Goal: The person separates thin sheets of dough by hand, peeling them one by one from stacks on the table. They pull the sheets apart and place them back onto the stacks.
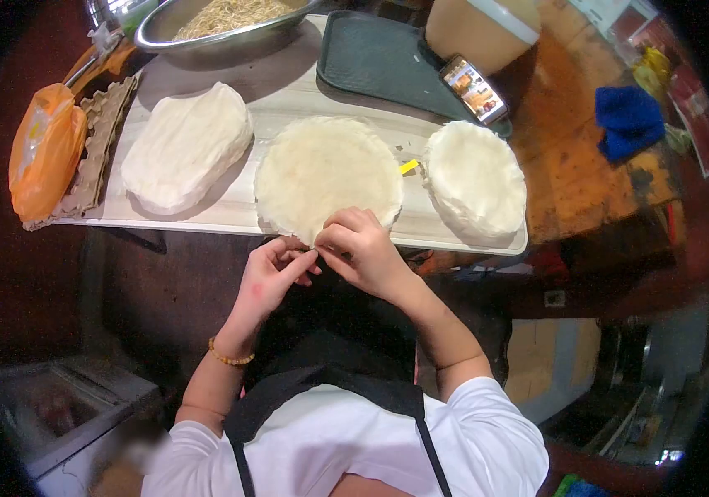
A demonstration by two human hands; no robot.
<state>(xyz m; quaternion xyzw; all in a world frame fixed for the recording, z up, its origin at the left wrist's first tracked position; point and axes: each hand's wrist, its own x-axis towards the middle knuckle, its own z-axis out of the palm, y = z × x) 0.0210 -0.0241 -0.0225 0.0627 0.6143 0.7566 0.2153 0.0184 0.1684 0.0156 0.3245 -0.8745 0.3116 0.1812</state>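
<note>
A round stack of thin pale sheets (pixel 328 172) lies at the middle of the board's near edge. My left hand (pixel 275 269) and my right hand (pixel 358 248) meet at its near rim, fingertips pinched together on the edge of a sheet. Another pale stack (pixel 190 149), longer and folded in shape, sits to the left. On the right is a smaller oval stack (pixel 476 180). Between the middle and right stacks lies a small yellow strip (pixel 408 167).
A metal bowl of pale shreds (pixel 226 41) stands at the back left. Behind the stacks are a dark tray (pixel 379 62), a phone (pixel 474 89) and a large tub (pixel 483 33). An orange bag (pixel 46 149) is far left, a blue cloth (pixel 628 123) right.
</note>
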